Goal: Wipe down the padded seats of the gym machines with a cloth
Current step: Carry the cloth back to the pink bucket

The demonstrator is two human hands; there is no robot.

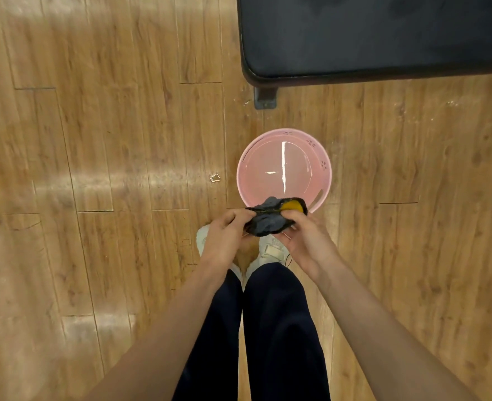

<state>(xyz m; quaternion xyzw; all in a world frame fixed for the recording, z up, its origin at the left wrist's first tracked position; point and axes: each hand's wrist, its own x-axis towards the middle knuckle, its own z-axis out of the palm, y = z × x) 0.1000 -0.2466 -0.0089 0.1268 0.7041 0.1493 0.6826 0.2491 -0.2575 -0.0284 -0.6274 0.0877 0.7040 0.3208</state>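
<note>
A dark grey cloth (270, 219) with a yellow patch is held bunched between both hands just below the centre of the frame, above the near rim of a pink basin (324, 166). The left hand (224, 237) pinches the cloth's left edge with curled fingers, and the right hand (305, 238) is wrapped round its right side, thumb over the yellow patch. The cloth is judged to be soft, light and limp, folding wherever it is not supported; if it is wet, which cannot be told from this view, it would be heavier and apt to drip. A hold by two opposite edges, or a loose wad in one palm, is judged best for spreading it flat on a surface.

The basin is set on the wooden floor (94, 169) and appears to hold clear water, a bright strip of light being reflected in it. The black padded seat (383, 33) fills the upper right of the frame, well apart from the cloth, with a dark metal foot (265, 98) seen beneath its corner. A small pale spot (215, 177) is seen on the boards left of the basin. Dark trousers and pale shoes (270, 250) are visible under the hands.
</note>
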